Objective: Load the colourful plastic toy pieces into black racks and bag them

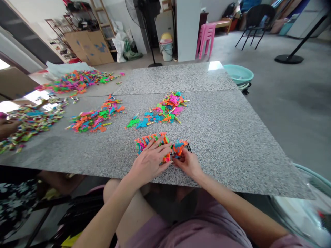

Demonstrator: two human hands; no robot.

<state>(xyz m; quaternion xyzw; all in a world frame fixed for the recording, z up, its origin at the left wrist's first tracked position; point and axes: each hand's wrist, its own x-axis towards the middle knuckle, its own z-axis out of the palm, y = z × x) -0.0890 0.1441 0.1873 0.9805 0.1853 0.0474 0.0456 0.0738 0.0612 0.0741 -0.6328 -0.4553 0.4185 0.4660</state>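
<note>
In front of me on the table lies a black grid rack (189,147), partly covered by rows of small bright plastic pieces (144,140) in orange, green, pink and blue. My left hand (152,156) rests over these rows, palm down with its fingers stretched out. At the rack's right part, my right hand (190,163) has its fingers closed around an orange plastic piece (179,148), with blue ones beside it. The fingertips hide part of the pieces. Just beyond the rack is a loose pile of similar pieces (165,112), some with striped tubes.
The speckled granite table (227,137) has its front edge at my lap. More plastic piles (95,119) lie to the left, near small wrapped tubes (33,120) and another person's hand (9,128). A turquoise basin (239,74) stands beyond the right edge.
</note>
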